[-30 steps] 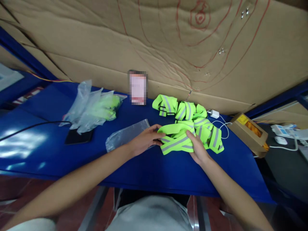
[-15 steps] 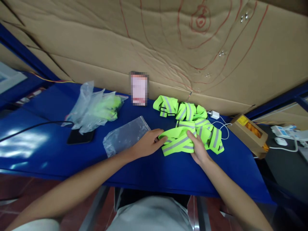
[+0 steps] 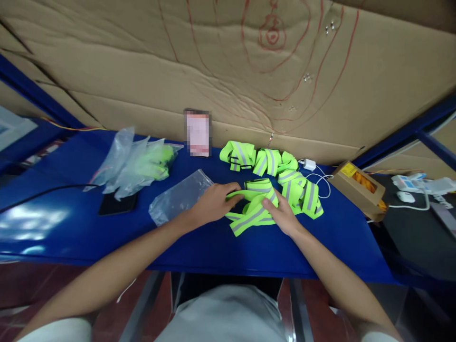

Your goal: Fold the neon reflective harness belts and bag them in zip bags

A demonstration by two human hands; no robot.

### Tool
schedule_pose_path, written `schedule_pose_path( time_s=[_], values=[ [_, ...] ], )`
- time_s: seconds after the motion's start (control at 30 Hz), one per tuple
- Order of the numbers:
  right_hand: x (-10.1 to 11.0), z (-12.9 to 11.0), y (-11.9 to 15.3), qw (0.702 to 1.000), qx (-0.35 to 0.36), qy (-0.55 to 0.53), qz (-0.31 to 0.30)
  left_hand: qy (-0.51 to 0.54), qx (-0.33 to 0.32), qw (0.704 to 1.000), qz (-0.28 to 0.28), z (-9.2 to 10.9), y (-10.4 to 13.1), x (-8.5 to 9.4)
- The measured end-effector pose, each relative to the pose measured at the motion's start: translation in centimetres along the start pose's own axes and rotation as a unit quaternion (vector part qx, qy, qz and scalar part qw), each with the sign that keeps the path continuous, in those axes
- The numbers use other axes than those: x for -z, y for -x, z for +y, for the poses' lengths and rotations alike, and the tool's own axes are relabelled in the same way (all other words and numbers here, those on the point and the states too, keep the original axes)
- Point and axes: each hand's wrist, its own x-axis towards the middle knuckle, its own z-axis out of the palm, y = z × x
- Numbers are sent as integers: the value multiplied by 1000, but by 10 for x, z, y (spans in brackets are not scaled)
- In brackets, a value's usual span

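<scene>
Left fingers (image 3: pixel 235 191): closed on a flat loop at the left end of the loose green strap (image 3: pixel 253 215); the left hand (image 3: pixel 212 204) comes in from the near left.
Right fingers: gripping the same strap at its right side, thumb on top, the others largely hidden; this is the right hand (image 3: pixel 285 216).
Loose strap: directly between the hands, low over the counter (image 3: pixel 221 259); both hands are on it, so neither is nearer. Its main grey-striped band slants from near left to far right, one flat end pointing near left.
Black buckle (image 3: pixel 251 182): at the far edge of the loose strap, beyond both hands.
Clear bag (image 3: pixel 178 197): flat, just left of the left hand, which is the nearer one; its long axis runs near left to far right. No green shows inside.
Bundled straps (image 3: pixel 311 200): wound green bands in a curved group, from far of the loose strap round to its right.
Filled bags (image 3: pixel 151 161): far left, clear plastic with green material inside, overlapping a dark flat object (image 3: pixel 117 204).
Carton (image 3: pixel 356 197): well right, tilted, orange contents (image 3: pixel 365 181) visible through its window.
White adapter (image 3: pixel 308 164): far right, cable attached, between bundled straps and carton.
</scene>
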Motion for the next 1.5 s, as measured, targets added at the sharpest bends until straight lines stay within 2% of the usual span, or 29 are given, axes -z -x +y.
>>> schedule_pose_path(
  time_s=[0.07, 0.23, 0.33, 0.4, 0.5, 0.57, 0.63, 0.7, 0.8, 0.87, 1.03, 1.17, 1.3, 1.5],
  values=[
    [1, 1, 1, 1000, -1, -18, -12, 1, -21, 1000, -19, -2, 2, -3],
    [1, 1, 1, 1000, -5, 9, -3, 38, -119, 985, -121, -6, 6, -10],
    [1, 0, 0, 1000, -10, 8, 8, 71, -113, 979, -152, -8, 4, -6],
    [1, -1, -1, 1000, -4, 10, 25, 83, -70, 986, -126, -6, 3, -3],
    [2, -3, -3, 998, 10, 35, 48, 48, -23, 998, -23, 4, 8, -6],
    [1, -6, -4, 997, 21, 49, 59, -35, -44, 997, 49, 15, 14, -14],
    [-2, -8, -4, 997, 29, 39, 68, -130, -87, 984, 83, 26, 21, -26],
    [-4, -8, -4, 996, 32, 23, 78, -201, -113, 970, 71, 36, 27, -38],
    [-6, -6, -4, 996, 11, 7, 94, -282, -106, 953, 43, 40, 27, -50],
    [-6, -4, -3, 995, -16, -13, 97, -328, -93, 939, 34, 36, 23, -52],
    [-6, -9, 0, 991, -84, -86, 53, -405, -55, 912, 46, 17, 11, -52],
    [-8, -15, 0, 966, -175, -181, 55, -408, -61, 910, 32, 13, 8, -56],
    [-5, -15, -3, 934, -233, -269, 40, -368, -79, 926, 34, 14, 11, -61],
    [-6, -14, -2, 896, -281, -344, 0, -271, -129, 949, 96, 0, 13, -66]
  ],
)
